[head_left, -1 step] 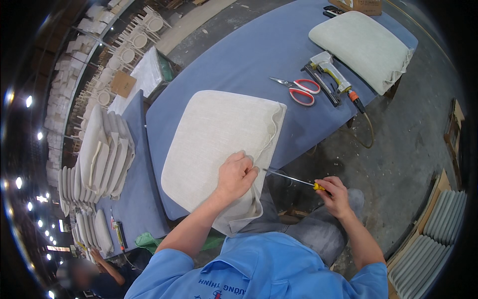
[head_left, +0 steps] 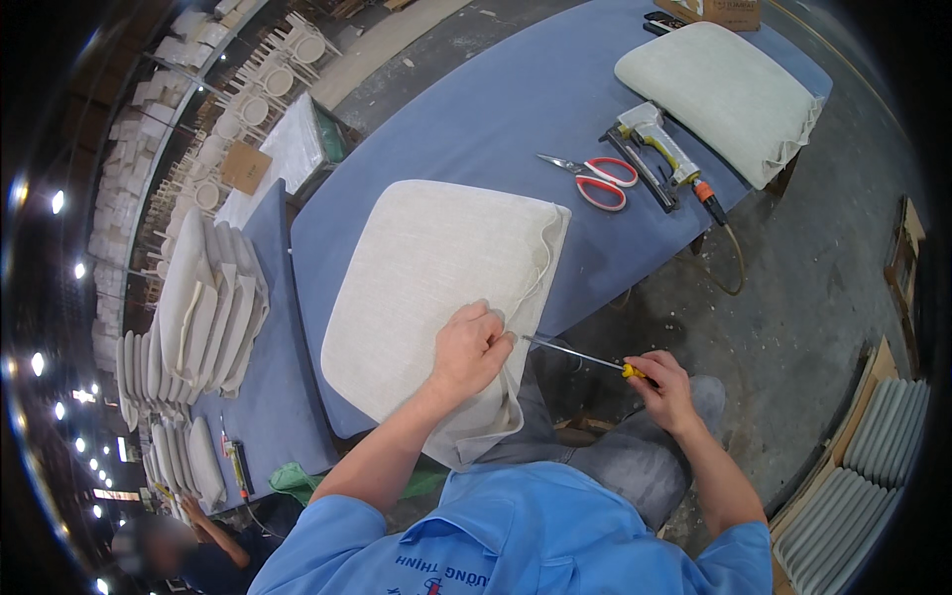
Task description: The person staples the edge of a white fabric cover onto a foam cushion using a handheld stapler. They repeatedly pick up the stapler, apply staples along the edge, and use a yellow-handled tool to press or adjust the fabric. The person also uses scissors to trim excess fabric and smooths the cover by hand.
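A cream fabric-covered seat cushion [head_left: 426,268] lies on the blue table [head_left: 397,139], its near right side hanging over the edge. My left hand [head_left: 471,352] rests on that side, fingers curled and pinching the loose fabric edge. In my right hand [head_left: 662,387] is a screwdriver [head_left: 595,359] with a yellow handle and a long thin metal shaft. The shaft points left, its tip close to the fabric beside my left fingertips; whether it touches cannot be made out. Gathered, wrinkled fabric runs along the cushion's right edge.
Red-handled scissors [head_left: 600,183] and a staple gun [head_left: 654,154] with an air hose [head_left: 739,263] lie to the right. Another cushion [head_left: 719,94] sits at the far right. Stacked cushions [head_left: 203,307] stand on a left table, with a co-worker [head_left: 213,540] nearby. More cushions [head_left: 843,526] fill a box at lower right.
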Demonstrator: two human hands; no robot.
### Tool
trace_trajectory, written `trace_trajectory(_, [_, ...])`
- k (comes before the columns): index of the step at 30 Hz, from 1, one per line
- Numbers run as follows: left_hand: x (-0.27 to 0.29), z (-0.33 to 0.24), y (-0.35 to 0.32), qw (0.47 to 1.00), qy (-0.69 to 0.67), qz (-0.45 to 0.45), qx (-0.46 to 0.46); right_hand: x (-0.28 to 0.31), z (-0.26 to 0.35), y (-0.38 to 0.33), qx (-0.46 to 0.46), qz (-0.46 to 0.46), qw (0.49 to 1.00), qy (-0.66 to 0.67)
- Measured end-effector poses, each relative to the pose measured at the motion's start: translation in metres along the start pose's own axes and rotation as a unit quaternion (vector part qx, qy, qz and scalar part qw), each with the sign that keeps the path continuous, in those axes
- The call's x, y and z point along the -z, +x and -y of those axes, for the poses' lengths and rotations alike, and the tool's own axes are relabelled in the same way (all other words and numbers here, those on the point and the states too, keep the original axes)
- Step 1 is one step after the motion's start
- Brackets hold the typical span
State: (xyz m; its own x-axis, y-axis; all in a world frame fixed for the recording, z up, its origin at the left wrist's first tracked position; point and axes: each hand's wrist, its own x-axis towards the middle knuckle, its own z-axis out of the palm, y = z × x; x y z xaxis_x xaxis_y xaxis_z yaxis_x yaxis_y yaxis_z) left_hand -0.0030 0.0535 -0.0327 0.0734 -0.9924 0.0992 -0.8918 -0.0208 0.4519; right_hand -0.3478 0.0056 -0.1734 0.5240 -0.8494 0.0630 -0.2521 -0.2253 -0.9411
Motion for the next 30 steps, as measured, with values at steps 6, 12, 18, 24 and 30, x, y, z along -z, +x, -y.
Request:
trace_trajectory(6, [-0.005, 0.003, 0.003, 0.999, -0.01, -0.027, -0.03, -0.002, -0.015, 0.011, -0.358, 0.311, 0.751, 0.46])
trace_trajectory(12, [-0.004, 0.001, 0.0, 1.0, -0.018, -0.011, -0.004, 0.012, 0.012, 0.0, -0.349, 0.249, 0.852, 0.3])
trace_trajectory(18, [-0.006, 0.003, 0.002, 1.0, -0.001, -0.011, -0.013, 0.002, 0.038, -0.04, -0.451, 0.331, 0.608, 0.563])
trace_trajectory(24, [-0.003, 0.005, -0.002, 0.999, 0.013, -0.021, -0.024, -0.017, 0.066, -0.089, -0.381, 0.17, 0.527, 0.74])
trace_trajectory(30, [0.001, -0.009, 0.005, 1.0, 0.013, 0.006, -0.002, -0.053, 0.097, -0.051, -0.412, -0.149, 0.553, 0.709])
